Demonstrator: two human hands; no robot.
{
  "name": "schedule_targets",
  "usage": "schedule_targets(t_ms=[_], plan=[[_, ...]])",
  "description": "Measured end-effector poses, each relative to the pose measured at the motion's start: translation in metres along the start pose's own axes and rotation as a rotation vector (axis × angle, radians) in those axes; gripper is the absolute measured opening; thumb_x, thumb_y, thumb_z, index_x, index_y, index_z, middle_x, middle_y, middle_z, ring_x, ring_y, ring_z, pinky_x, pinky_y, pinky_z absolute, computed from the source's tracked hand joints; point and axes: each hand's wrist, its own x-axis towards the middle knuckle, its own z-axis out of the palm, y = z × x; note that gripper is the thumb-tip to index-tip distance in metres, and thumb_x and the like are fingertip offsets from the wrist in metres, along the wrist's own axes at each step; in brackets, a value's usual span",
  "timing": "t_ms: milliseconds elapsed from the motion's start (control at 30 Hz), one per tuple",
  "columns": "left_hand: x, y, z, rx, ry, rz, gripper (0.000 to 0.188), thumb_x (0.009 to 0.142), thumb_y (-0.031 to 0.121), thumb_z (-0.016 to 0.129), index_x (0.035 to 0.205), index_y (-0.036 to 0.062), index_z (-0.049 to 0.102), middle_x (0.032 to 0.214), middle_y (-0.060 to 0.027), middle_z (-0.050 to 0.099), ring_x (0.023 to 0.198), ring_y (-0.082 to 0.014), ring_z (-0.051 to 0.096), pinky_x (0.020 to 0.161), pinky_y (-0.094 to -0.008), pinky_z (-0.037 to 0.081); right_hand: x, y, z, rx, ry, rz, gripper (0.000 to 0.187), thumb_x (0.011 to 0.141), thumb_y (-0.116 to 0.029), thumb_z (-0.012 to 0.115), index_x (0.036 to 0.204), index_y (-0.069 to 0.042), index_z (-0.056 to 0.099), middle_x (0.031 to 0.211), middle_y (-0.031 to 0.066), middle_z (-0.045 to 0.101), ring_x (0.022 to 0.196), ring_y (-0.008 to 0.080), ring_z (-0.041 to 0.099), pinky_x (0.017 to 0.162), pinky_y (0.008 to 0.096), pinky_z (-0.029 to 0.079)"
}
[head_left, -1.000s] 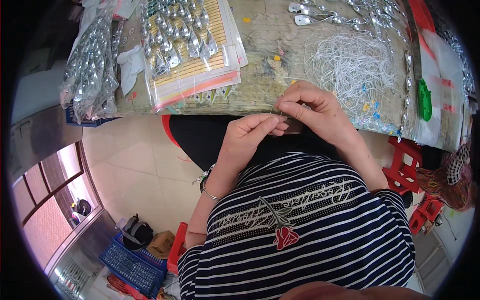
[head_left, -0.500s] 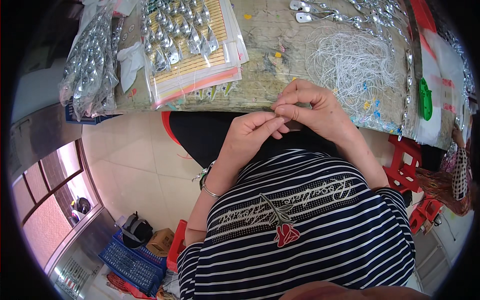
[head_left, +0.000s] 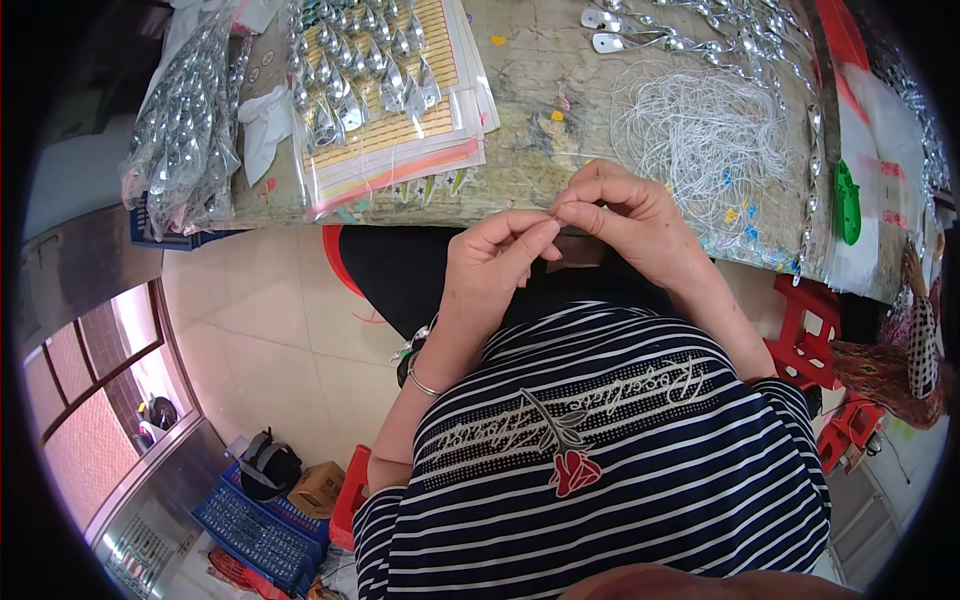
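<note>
Worn tbl (head_left: 535,105); L hand (head_left: 487,262) & R hand (head_left: 645,222) at edge, thumb-to-finger pinch, tips close, contents unclear.

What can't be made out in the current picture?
Head view:
Whatever left hand and right hand pinch: too small, partly behind fingers.
Far end of mat: cut by top edge.
Most of blue crate: behind bag.

The head camera, a wide fisheye worn by the person, looks steeply down from close above the striped shirt (head_left: 620,505), facing the hands (head_left: 635,220) just above mid-view, with the tabletop (head_left: 535,75) across the top and straight edges bowing toward a dark rim.
</note>
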Motion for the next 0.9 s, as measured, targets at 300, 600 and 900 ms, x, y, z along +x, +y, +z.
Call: schedule_targets(t_ms=[300, 600, 900], plan=[[-0.0038, 0.0021, 0.0021, 0.072, 0.024, -0.025, 0.011, 0.086, 0.011, 0.063, 0.092, 0.0031, 0.068, 0.068, -0.0007, 0.062, 0.054, -0.0021, 0.044, 0.049, -0.016, 0.032, -0.0033, 0.0085, -0.0003, 0.058, 0.006, 0.085, 0.011, 0.086, -0.009, 0.063, 0.092, -0.003, 0.069, 0.091, 0.0035, 0.06, 0.089, 0.011, 0.056, 0.081, 0.0236, 0.043], [-0.0034, -0.0006, 0.0008, 0.04, -0.045, -0.024, 0.012, 0.086, 0.01, 0.062, 0.093, 0.0019, 0.067, 0.072, -0.0023, 0.062, 0.059, -0.0045, 0.048, 0.055, -0.0174, 0.037, -0.0045, 0.0069, 0.002, 0.196, 0.008, 0.122, 0.01, 0.087, -0.009, 0.062, 0.092, -0.002, 0.068, 0.092, 0.0031, 0.06, 0.088, 0.0101, 0.056, 0.08, 0.0228, 0.044], [-0.0035, -0.0026, 0.0013, 0.001, -0.057, -0.006, 0.012, 0.087, 0.009, 0.061, 0.093, 0.0, 0.067, 0.073, -0.003, 0.062, 0.061, -0.0058, 0.051, 0.057, -0.0185, 0.04, -0.0058, 0.0083, 0.0023, 0.178, 0.013, 0.102, 0.01, 0.088, -0.009, 0.062, 0.091, -0.002, 0.067, 0.092, 0.0025, 0.058, 0.087, 0.0092, 0.055, 0.079, 0.0222, 0.043]])
